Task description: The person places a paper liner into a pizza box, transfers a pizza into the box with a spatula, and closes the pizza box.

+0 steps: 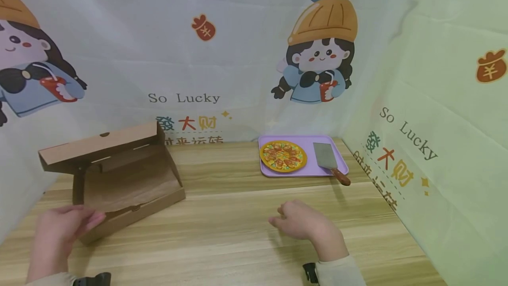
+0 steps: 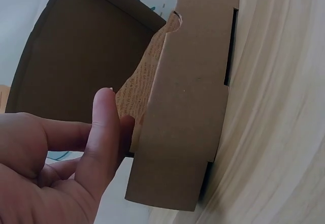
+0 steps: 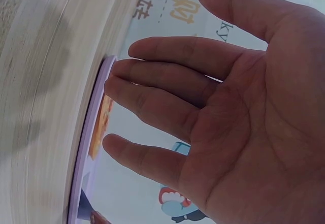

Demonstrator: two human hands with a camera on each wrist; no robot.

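An opened cardboard pizza box point(image 1: 131, 215) sits on the left of the table, its lid point(image 1: 103, 142) raised and tilted back. Printed brown liner paper point(image 2: 136, 89) shows inside it. My left hand point(image 1: 65, 228) is at the box's front left corner; in the left wrist view its thumb and fingertips overlap the liner's edge, with nothing visibly gripped. My right hand point(image 1: 303, 222) hovers over the table, palm and fingers bare in the right wrist view. Beyond it, a pizza point(image 1: 283, 156) and a spatula point(image 1: 325, 155) with a wooden handle lie on a lilac tray point(image 1: 303, 173).
The wood-grain table point(image 1: 222, 228) extends between the box and the tray. Printed cloth point(image 1: 238, 56) hangs along the back and right sides. The spatula's handle point(image 1: 341, 177) sticks out past the tray's front rim.
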